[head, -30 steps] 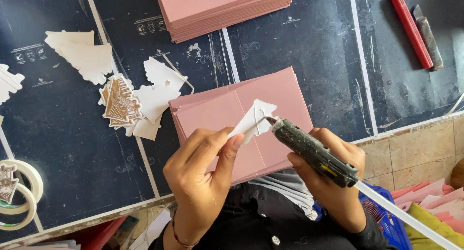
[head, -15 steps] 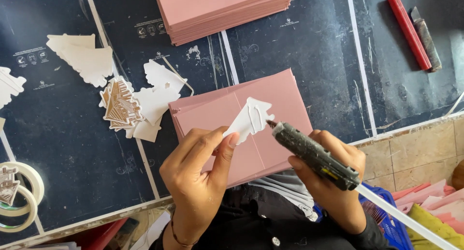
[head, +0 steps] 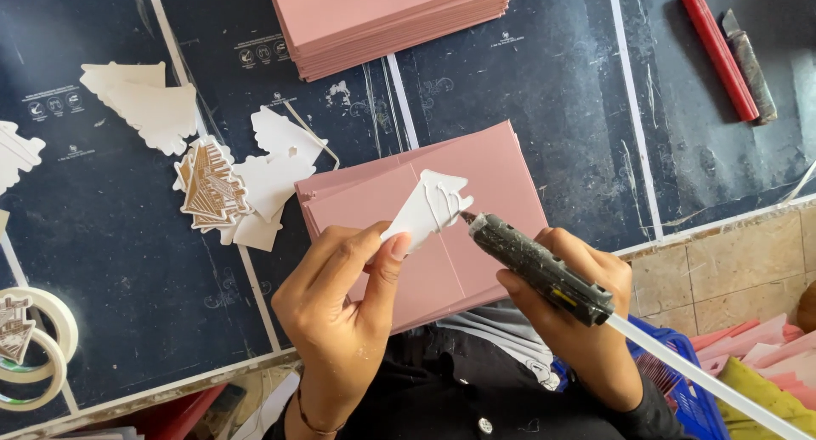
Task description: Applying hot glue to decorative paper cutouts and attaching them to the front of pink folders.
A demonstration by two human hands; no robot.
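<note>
Your left hand [head: 340, 312] pinches the white cutout [head: 425, 209] above the pink envelope [head: 476, 236] near the tabletop [head: 110, 261] edge; your right hand [head: 578, 321] grips the glue gun [head: 535, 266], nozzle at the cutout's edge.

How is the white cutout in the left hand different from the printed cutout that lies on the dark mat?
The white cutout is pinched in the left hand above the pink envelope, while the printed cutout lies flat on the mat. The held one shows a plain white side with glue lines; the lying one shows a brown and gold print. Both have jagged, tree-like outlines.
</note>
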